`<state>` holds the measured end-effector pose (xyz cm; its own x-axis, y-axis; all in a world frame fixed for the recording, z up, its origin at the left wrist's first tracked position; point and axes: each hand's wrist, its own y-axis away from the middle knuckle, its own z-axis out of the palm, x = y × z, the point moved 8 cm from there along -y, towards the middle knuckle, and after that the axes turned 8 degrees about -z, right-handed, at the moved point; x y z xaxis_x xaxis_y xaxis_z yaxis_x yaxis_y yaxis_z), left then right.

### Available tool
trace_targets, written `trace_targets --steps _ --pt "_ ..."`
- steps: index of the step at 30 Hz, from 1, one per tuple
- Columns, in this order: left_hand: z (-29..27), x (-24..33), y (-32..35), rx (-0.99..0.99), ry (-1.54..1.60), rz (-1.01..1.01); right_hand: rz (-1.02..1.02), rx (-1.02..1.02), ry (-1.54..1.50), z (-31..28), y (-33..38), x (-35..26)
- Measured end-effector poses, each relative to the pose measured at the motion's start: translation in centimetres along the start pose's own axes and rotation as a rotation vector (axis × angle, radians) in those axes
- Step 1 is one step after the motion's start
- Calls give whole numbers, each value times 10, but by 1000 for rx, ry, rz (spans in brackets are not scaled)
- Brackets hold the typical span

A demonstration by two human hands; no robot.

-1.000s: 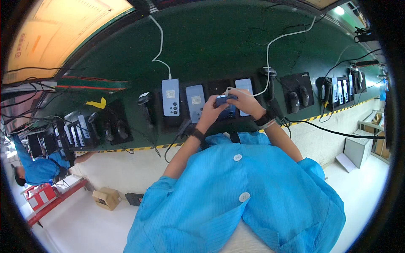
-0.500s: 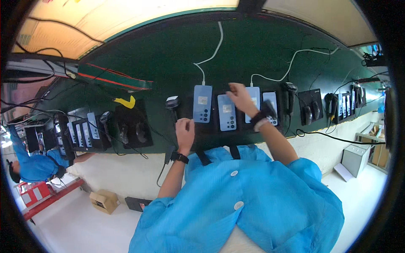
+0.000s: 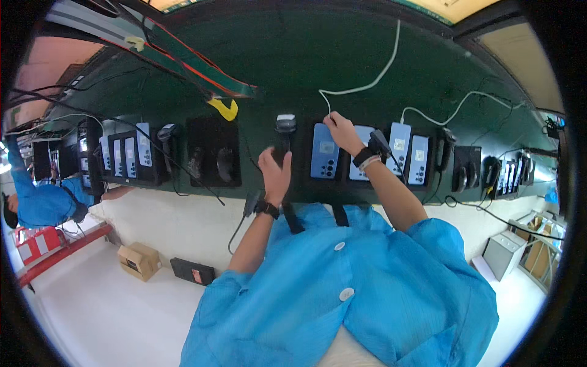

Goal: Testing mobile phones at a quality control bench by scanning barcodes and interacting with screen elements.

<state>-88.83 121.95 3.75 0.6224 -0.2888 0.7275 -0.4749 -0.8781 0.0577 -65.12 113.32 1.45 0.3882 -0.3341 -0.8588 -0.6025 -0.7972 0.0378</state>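
Note:
Back-side up on a dark tray lies a row of blue smartphones. At the leftmost smartphone [image 3: 323, 160], my right hand [image 3: 343, 132] pinches the end of a white cable [image 3: 361, 92] by the phone's top edge; the plug itself is hidden by the fingers. My right forearm passes over the second smartphone [image 3: 362, 136]. Further right are a third smartphone [image 3: 399, 142], with another white cable [image 3: 455, 109] at its top, and a fourth smartphone [image 3: 418, 160]. My left hand [image 3: 276, 174] is open, fingers apart and holding nothing, just below a black handheld scanner [image 3: 285, 124].
Left of the scanner, a black mat [image 3: 211, 137] holds two dark curved objects. A yellow-ended strip [image 3: 225, 110] juts over the green bench [image 3: 275, 61]. More phones in a tray [image 3: 125, 156] and a co-worker in blue [image 3: 46, 199] are at far left. A cardboard box [image 3: 139, 260] sits on the floor.
The view has shifted left along the bench. My right hand has moved from above the middle phones to the cable end at the leftmost phone. My left hand's fingers have spread.

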Motion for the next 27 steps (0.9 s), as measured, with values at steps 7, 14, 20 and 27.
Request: trace_targets --steps 7,14,20,27 --pt "58 -38 -33 -364 420 -445 63 -26 185 6 6 8" --pt "71 -30 -36 -512 642 -540 157 42 126 -4 5 19" --pt "44 16 -8 -426 614 -470 -325 183 262 -97 39 13" --pt "104 83 69 -842 290 -480 -333 -114 505 -109 72 61"
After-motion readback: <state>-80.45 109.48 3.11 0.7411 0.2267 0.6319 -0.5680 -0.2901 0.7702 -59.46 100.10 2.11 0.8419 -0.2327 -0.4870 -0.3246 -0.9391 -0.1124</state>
